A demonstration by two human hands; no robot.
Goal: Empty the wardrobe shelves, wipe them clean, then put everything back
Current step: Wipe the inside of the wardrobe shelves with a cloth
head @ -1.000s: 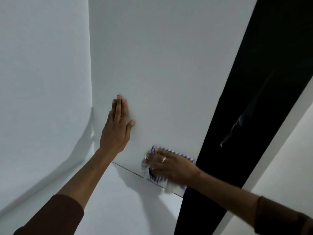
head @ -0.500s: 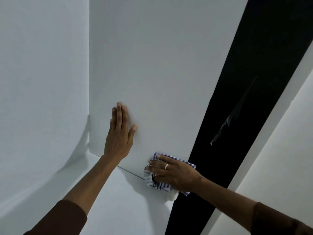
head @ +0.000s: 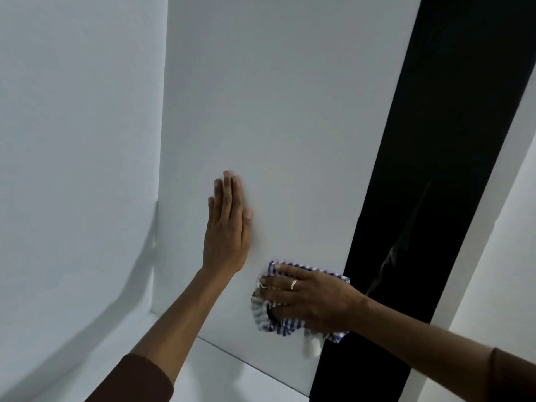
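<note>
A blue-and-white striped cloth (head: 268, 316) lies bunched against the white inner wall panel (head: 275, 111) of the wardrobe. My right hand (head: 313, 297) lies over the cloth with straight, spread fingers and presses it to the panel, low down near the panel's dark front edge. My left hand (head: 227, 227) rests flat on the same panel just up and left of the cloth, fingers straight and together. A bare white shelf (head: 232, 381) runs along the bottom under both arms.
The white back wall (head: 78, 155) meets the panel in a corner at the left. A black strip (head: 429, 184) runs diagonally along the panel's right side, with a pale surface (head: 510, 256) beyond it.
Both hands have shifted slightly up the panel. The right hand has moved the cloth a little up, away from the shelf joint.
</note>
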